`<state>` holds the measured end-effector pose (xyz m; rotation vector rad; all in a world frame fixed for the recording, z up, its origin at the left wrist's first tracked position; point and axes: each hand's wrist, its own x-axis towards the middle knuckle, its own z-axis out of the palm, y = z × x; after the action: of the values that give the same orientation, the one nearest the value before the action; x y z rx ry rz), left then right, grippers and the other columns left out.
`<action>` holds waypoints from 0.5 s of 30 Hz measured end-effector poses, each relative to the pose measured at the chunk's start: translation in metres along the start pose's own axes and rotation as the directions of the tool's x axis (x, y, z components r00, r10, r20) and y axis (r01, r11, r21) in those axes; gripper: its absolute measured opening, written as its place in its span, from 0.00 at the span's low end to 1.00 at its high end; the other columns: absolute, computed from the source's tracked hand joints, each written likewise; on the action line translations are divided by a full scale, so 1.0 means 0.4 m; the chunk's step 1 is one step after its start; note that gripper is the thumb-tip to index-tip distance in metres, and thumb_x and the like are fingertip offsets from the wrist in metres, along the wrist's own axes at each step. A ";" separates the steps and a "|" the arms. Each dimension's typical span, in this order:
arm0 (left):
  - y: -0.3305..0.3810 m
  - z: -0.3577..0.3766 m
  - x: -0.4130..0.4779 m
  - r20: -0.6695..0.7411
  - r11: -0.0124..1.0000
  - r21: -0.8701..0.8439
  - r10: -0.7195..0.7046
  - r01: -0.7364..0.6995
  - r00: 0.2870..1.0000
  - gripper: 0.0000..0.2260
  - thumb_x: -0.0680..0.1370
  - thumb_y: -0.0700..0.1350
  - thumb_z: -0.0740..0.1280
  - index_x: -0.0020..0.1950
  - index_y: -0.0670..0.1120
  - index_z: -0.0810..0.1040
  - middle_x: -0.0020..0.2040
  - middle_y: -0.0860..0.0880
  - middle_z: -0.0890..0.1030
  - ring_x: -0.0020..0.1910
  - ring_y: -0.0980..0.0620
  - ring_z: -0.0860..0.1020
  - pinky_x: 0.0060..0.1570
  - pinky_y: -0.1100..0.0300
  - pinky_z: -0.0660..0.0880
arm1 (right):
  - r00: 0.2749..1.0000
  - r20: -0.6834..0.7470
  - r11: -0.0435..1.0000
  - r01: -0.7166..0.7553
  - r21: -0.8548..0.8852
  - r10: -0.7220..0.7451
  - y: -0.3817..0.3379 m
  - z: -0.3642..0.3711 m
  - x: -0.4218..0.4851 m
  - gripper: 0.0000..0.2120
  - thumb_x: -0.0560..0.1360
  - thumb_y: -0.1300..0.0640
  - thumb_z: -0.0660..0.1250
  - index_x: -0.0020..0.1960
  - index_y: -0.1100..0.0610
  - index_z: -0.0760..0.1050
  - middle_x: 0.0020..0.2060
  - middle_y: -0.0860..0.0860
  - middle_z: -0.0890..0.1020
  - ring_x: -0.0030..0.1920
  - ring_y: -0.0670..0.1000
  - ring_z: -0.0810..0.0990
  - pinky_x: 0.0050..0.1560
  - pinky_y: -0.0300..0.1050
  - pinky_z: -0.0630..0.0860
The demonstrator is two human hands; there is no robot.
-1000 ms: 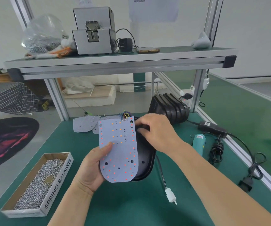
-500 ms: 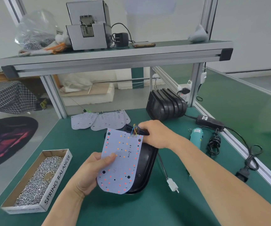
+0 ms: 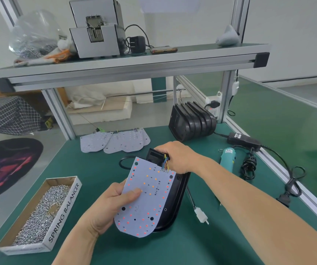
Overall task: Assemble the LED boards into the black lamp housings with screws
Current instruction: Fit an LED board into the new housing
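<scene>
A left hand pinched the LED board, half hiding the black housing gripped by the right hand.

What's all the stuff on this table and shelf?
curved plastic lamp housing: one, black, on the green table
flat LED board: one, white with red and orange dots, tilted over that housing
spare LED boards: about three, white, table's back
stacked lamp housings: several, black, back right
cardboard box of silver screws: one, brown and white, front left
electric screwdriver: one, teal, lying right
metal machine: one, grey, upper shelf
left-hand grip: one, holds the board's left edge
right-hand grip: one, grips the housing's top end
</scene>
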<state>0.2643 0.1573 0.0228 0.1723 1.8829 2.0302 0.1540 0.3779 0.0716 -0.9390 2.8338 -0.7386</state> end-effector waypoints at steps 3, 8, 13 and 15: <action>0.000 0.007 0.006 0.009 1.000 0.029 0.010 -0.010 1.000 0.21 0.73 0.53 0.73 0.60 0.41 0.83 0.59 0.38 0.84 0.54 0.39 0.84 0.49 0.53 0.80 | 1.000 0.022 0.999 0.018 0.041 -0.019 0.001 -0.002 0.009 0.18 0.73 0.69 0.62 0.33 0.48 0.67 0.35 0.51 0.74 0.40 0.57 0.69 0.47 0.56 0.74; 0.016 0.002 0.014 -0.010 0.998 0.058 0.040 -0.039 0.999 0.19 0.74 0.53 0.72 0.59 0.42 0.85 0.58 0.39 0.84 0.53 0.40 0.84 0.49 0.53 0.80 | 0.977 0.211 0.971 -0.025 0.239 -0.027 0.027 -0.006 0.002 0.11 0.78 0.65 0.67 0.52 0.49 0.77 0.51 0.49 0.83 0.53 0.52 0.80 0.54 0.47 0.75; 0.032 -0.021 0.027 -0.046 1.000 -0.010 0.025 -0.025 0.999 0.17 0.75 0.49 0.71 0.56 0.38 0.85 0.56 0.35 0.84 0.50 0.38 0.85 0.47 0.49 0.82 | 0.964 0.267 0.815 -0.168 0.554 0.017 0.040 0.001 -0.005 0.12 0.81 0.57 0.69 0.62 0.46 0.76 0.59 0.43 0.83 0.57 0.39 0.80 0.63 0.36 0.73; 0.032 -0.023 0.033 -0.048 0.999 -0.049 0.020 -0.022 0.999 0.18 0.74 0.48 0.71 0.57 0.37 0.85 0.56 0.35 0.84 0.51 0.37 0.85 0.48 0.49 0.82 | 0.950 0.313 0.702 -0.230 0.674 0.010 0.057 0.003 -0.008 0.08 0.79 0.61 0.69 0.54 0.50 0.82 0.52 0.48 0.86 0.49 0.45 0.83 0.58 0.42 0.78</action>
<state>0.2466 0.1526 0.0322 0.1330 1.8644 2.1100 0.1444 0.3953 0.0596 -0.6370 2.0310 -1.3905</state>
